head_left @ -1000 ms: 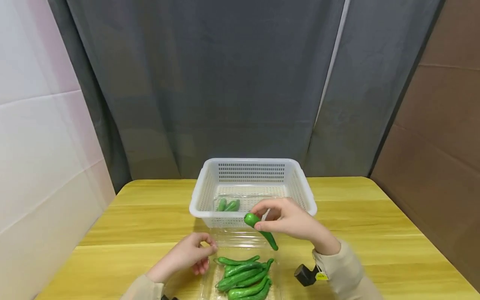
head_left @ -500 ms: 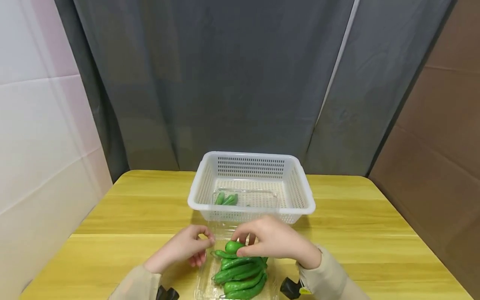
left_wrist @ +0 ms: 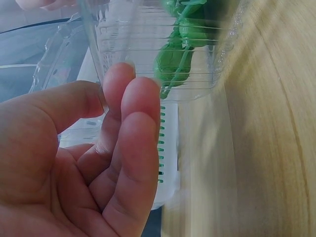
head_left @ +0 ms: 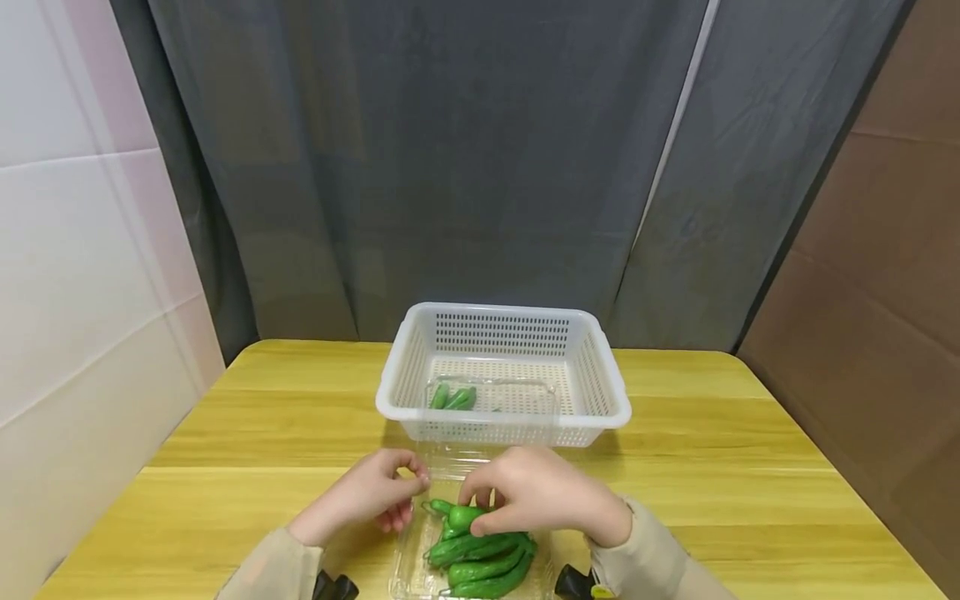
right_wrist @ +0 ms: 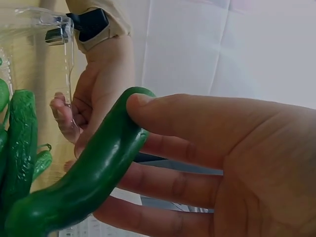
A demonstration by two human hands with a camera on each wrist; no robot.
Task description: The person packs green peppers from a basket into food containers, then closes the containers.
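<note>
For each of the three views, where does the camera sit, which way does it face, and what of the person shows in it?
Head: above the table, looking forward and down at the white basket, clear tray and peppers; both hands and sleeves show.
Left wrist: beside the left hand, looking past its fingers pinching the clear tray's rim.
Right wrist: under the right hand, facing the green pepper it grips; the left hand shows beyond.
Shared: all three views show the clear tray and the peppers.

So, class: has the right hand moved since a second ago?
Yes. The right hand, holding a green pepper, has come down and toward the person, from the white basket's front rim to the peppers in the clear tray.
</note>
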